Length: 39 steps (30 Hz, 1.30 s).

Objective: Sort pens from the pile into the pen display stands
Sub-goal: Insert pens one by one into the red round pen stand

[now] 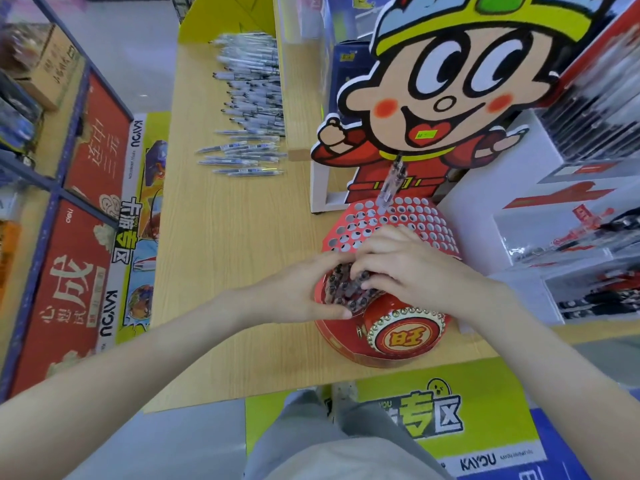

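The left hand point(304, 289) and right hand point(412, 268) grip a cluster of dark-tipped pens point(349, 289) at the near edge of the red drum-shaped cardboard display stand point(426, 220). One clear plastic pen point(389, 188) stands tilted in a far hole (below the cartoon cut-out figure point(450, 81)). A loose pile of grey-blue pens point(249, 98) lies well apart on the light wooden tabletop point(225, 254).

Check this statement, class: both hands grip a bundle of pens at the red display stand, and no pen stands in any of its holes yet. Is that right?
Not quite. The head view shows the left hand and right hand gripping the bundle of pens at the red display stand, but one clear pen already stands in a hole near its far edge.
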{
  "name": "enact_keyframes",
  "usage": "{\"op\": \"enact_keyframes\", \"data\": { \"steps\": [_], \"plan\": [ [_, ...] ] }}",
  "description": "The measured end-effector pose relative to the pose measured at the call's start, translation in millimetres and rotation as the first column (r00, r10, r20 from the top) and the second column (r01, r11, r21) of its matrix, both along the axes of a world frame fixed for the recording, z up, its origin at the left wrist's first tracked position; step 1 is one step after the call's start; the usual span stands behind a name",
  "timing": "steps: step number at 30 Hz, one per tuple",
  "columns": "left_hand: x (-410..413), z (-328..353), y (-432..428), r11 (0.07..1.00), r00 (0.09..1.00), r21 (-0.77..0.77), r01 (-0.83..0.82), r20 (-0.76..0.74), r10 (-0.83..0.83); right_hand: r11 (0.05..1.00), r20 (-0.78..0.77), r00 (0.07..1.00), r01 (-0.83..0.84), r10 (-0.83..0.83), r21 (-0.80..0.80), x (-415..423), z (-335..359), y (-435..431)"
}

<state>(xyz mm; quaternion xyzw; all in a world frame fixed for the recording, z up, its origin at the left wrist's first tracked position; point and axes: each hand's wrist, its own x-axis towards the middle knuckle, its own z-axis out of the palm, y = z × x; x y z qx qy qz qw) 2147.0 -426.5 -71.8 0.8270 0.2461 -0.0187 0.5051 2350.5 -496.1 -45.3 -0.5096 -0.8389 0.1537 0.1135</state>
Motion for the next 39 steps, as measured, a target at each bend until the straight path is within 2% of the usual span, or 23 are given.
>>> {"op": "enact_keyframes", "data": {
  "steps": [8,12,15,25,30,34,39],
  "plan": [
    [5,-3,-8,0.999,0.999,0.028,-0.047,0.023,0.046,0.989,-0.035,0.993,-0.118,0.116,-0.087,9,1,6],
    [6,-2,-13,0.993,0.992,0.007,-0.116,0.044,0.115,0.988,-0.014,0.991,-0.132,0.131,-0.076,9,-2,8],
    [7,-3,-18,0.987,0.985,-0.020,-0.161,0.058,0.161,0.987,-0.088,0.986,-0.148,0.143,-0.058,10,2,7],
    [9,-6,-24,0.976,0.974,0.043,-0.214,0.084,0.210,0.979,-0.098,0.975,-0.203,0.201,-0.003,6,-1,11],
    [8,-4,-23,0.977,0.977,0.054,-0.206,0.073,0.202,0.983,-0.199,0.979,-0.074,0.039,-0.170,9,2,12],
    [0,-2,-17,0.979,0.974,0.063,-0.196,0.125,0.187,0.997,-0.251,0.968,-0.012,-0.008,-0.080,-4,15,7],
    [-26,-2,1,0.952,0.956,0.169,-0.256,0.188,0.224,0.988,-0.187,0.971,0.154,-0.146,0.027,-52,29,9]
  ]
}}
